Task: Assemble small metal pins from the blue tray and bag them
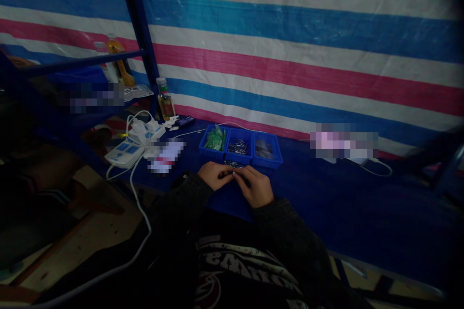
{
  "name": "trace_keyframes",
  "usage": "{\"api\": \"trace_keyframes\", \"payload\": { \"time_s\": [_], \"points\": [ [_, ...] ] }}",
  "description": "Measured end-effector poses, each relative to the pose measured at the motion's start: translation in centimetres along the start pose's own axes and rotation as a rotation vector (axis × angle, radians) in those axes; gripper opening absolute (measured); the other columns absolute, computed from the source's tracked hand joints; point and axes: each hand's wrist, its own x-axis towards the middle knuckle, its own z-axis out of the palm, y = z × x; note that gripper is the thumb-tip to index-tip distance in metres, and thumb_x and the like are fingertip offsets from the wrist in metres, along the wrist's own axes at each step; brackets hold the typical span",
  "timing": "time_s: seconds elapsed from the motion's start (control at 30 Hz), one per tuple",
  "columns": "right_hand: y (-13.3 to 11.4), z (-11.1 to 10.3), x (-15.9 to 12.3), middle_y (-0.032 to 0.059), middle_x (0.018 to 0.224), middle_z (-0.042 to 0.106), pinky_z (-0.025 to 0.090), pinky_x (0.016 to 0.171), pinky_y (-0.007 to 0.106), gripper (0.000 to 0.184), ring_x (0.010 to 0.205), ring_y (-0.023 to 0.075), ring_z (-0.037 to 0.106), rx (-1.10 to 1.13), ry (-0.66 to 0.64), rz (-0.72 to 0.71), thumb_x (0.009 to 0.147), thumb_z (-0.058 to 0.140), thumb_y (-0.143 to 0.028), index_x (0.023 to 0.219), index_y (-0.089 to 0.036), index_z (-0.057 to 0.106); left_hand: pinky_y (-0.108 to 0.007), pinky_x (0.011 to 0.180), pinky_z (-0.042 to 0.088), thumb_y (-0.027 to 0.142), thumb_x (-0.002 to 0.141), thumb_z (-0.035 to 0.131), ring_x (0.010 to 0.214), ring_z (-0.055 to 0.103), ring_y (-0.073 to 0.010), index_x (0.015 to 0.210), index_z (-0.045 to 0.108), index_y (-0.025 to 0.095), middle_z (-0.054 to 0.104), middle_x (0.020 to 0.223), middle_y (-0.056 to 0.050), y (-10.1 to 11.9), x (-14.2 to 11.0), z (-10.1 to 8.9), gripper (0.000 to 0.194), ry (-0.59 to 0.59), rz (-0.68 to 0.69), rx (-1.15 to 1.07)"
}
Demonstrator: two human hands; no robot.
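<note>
Striped sheeting (290, 60) is backing the bench (311, 198); left hand (216, 175) and right hand (258, 187), both nearly closed, are pinching a tiny piece (234, 172) at six o'clock from the middle bin (243, 159); bracing the wrists should be helping

Three trays (268, 162) are set side by side on the table (308, 198), with pins (238, 147) held in the middle one and a sheet (253, 58) hung behind. The left hand (216, 175) and right hand (258, 187) are placed before them; to the trays' left, a power strip (125, 154) is laid.
</note>
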Motion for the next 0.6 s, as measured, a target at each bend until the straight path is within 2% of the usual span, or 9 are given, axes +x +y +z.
{"api": "trace_keyframes", "payload": {
  "time_s": [0.2,0.33,0.5,0.6],
  "points": [
    [-0.30,-0.17,0.09,0.0049,0.091,0.070,0.050,0.073,0.026,0.022,0.080,0.0162,0.067,-0.027,0.022,0.019,0.096,0.048,-0.032,0.102,-0.021,0.066,-0.019,0.059,0.041,0.032,0.087,0.058,0.060,0.058,-0.0107,0.103,0.073,0.019,0.067,0.067,0.000,0.01,-0.11,0.16,0.025,0.042,0.020,-0.011],
    [-0.42,-0.24,0.13,0.0046,0.091,0.071,0.049,0.071,0.026,0.020,0.080,0.0163,0.067,-0.026,0.037,0.045,0.095,0.049,-0.031,0.100,-0.021,0.065,-0.019,0.059,0.041,0.033,0.088,0.057,0.059,0.058,-0.0105,0.099,0.073,0.019,0.066,0.067,0.000,0.30,-0.13,-0.04,0.024,0.027,0.014,0.000],
    [-0.30,-0.23,0.11,0.0056,0.093,0.071,0.050,0.072,0.027,0.023,0.081,0.0172,0.068,-0.015,0.069,0.075,0.096,0.049,-0.036,0.105,-0.020,0.064,-0.019,0.058,0.040,0.033,0.088,0.057,0.059,0.057,-0.0107,0.097,0.073,0.019,0.065,0.066,0.000,0.46,-0.14,-0.13,0.023,0.028,0.006,0.008],
    [-0.29,-0.29,0.16,0.0062,0.095,0.071,0.050,0.074,0.027,0.023,0.084,0.0181,0.068,-0.026,0.056,0.078,0.097,0.046,-0.034,0.101,-0.021,0.064,-0.019,0.057,0.040,0.036,0.089,0.056,0.058,0.056,-0.0106,0.096,0.073,0.020,0.065,0.065,0.000,0.27,-0.15,0.09,0.025,0.040,0.009,0.003]
  ]
}}
